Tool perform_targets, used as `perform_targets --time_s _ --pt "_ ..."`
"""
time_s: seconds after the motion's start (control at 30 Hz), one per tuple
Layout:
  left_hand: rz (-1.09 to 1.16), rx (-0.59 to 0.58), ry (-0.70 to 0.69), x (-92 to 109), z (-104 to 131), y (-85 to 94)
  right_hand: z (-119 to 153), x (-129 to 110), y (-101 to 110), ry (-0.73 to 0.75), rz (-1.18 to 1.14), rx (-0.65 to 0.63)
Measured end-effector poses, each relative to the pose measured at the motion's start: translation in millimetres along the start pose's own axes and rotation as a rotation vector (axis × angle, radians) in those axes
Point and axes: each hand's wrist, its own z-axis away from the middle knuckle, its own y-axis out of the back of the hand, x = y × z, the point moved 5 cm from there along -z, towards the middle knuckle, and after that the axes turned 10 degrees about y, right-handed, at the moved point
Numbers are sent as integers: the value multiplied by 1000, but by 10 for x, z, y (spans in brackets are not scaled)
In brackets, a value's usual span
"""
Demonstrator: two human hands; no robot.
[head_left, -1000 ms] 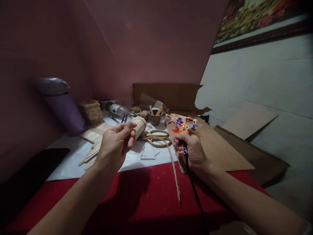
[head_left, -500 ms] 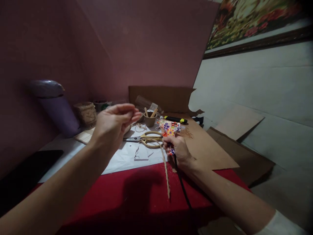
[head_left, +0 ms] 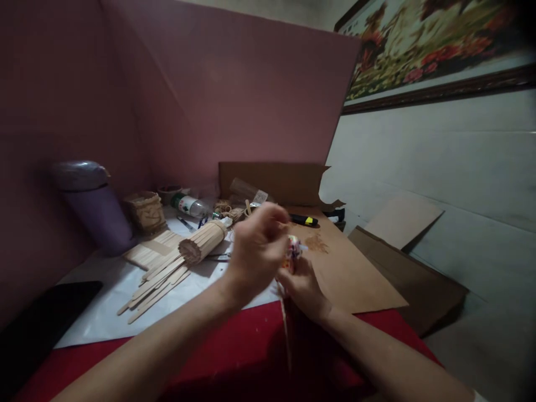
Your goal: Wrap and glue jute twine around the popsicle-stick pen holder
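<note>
My right hand (head_left: 304, 285) is wrapped round a flower-patterned glue gun (head_left: 294, 248), mostly hidden behind my hands. My left hand (head_left: 262, 243) is curled with its fingers pinched, close in front of and above the glue gun. What those fingers hold, if anything, cannot be made out. A strand of twine (head_left: 286, 329) hangs down below my hands over the red cloth. Behind my left wrist, the scissors (head_left: 221, 257) show only in part on the white paper. Left of them lies a bundle of craft sticks (head_left: 203, 241) formed into a cylinder.
Loose craft sticks (head_left: 161, 285) spread over the white paper (head_left: 92, 318). A purple bottle (head_left: 98, 212), a wrapped pot (head_left: 146, 212) and a plastic bottle (head_left: 190, 205) stand or lie at the back left. Cardboard (head_left: 355, 279) and a utility knife (head_left: 304, 220) are at right.
My left hand has moved right and down, up to the glue gun, baring the craft sticks and the plastic bottle. My right hand still holds the glue gun. The view has tilted up slightly.
</note>
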Motion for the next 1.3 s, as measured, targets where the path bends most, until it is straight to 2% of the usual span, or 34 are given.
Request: perform_targets --time_s 0.07,0.13,0.2,0.27,0.33,0.4,0.53,0.6,0.83,0.9,1.0,1.1,1.2,1.3 --pt "-82 213 -67 -39 -59 428 29 -80 29 109 94 -46" --pt "-150 318 -81 -125 -76 730 55 -165 38 229 182 -83" --pt "-184 386 -79 -224 -48 920 82 -251 26 380 342 -119" --pt "-184 410 -55 -320 2 999 109 -324 -5 554 562 -148" --pt "-152 378 -21 -400 53 983 126 -358 -44 691 772 -162" --pt "-67 300 60 -485 91 908 118 -355 -70 739 913 -156" --pt "72 178 338 -678 152 756 79 -320 -104 722 1089 -142" --pt "67 157 415 -735 171 728 71 -309 -115 710 1105 -145" --pt "35 99 440 -763 172 701 69 -279 -114 664 1051 -147" --pt "182 74 499 -774 169 671 62 -271 -107 651 1048 -142" --pt "492 -24 656 -802 165 596 42 -272 -87 631 1004 -139" --pt "655 -97 739 -806 151 572 26 -285 -64 608 914 -130" --pt "679 -109 749 -818 140 588 19 -282 -41 545 795 -119" --pt "577 -85 742 -845 155 585 16 -245 -8 424 625 -104"
